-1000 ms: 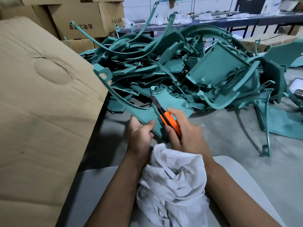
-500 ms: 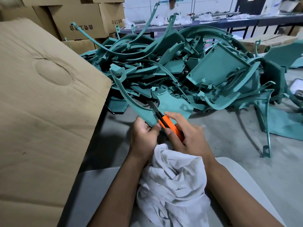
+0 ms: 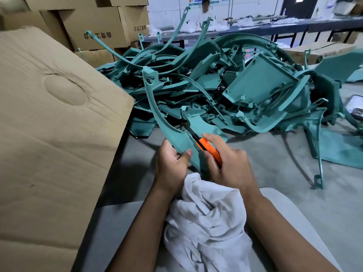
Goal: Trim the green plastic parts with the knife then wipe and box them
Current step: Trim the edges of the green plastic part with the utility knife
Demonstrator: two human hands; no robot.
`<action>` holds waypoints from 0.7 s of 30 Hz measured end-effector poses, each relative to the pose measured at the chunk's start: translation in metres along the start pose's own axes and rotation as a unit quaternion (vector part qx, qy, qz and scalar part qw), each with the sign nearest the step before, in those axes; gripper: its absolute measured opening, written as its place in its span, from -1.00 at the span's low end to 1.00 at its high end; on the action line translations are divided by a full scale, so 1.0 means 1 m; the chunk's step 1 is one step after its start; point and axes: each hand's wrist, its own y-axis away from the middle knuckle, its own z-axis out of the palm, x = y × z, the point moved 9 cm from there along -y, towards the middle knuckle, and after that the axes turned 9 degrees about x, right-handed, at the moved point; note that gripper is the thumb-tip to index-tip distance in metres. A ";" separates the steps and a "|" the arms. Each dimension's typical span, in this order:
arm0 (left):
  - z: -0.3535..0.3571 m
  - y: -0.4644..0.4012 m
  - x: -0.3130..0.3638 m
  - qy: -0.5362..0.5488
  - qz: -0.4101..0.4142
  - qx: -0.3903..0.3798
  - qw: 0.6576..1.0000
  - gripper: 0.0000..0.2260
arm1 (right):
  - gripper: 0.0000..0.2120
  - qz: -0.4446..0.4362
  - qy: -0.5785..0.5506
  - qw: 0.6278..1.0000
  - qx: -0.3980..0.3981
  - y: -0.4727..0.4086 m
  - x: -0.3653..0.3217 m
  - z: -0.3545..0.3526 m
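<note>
As you have tilted the curved green trim piece [image 3: 157, 116] upright since a second ago, your left hand [image 3: 172, 163] fingers pinch its base while your right hand [image 3: 225, 163] fingers wrap the orange utility knife [image 3: 204, 144], its blade on the inner edge: trimming goes on.

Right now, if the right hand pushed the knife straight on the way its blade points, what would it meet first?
The right hand aims the orange knife up-left along the curved green part gripped by the left hand. It would likely meet that part's raised inner edge first; depth is unclear.
</note>
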 end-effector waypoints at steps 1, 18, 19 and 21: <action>0.000 0.001 0.001 -0.003 0.001 0.002 1.000 -0.71 | -0.67 -0.001 -0.003 1.000 0.007 0.000 -0.001 -0.002; -0.030 0.004 0.039 -0.037 0.220 0.112 0.968 -0.78 | -0.63 -0.010 0.006 0.997 0.075 0.000 -0.003 -0.017; -0.038 0.002 0.043 -0.028 0.233 0.140 0.962 -0.76 | -0.63 -0.012 0.009 0.997 0.080 -0.001 -0.002 -0.019; -0.052 0.000 0.050 -0.019 0.260 0.180 0.948 -0.72 | -0.62 -0.021 0.014 0.997 0.078 0.000 -0.004 -0.020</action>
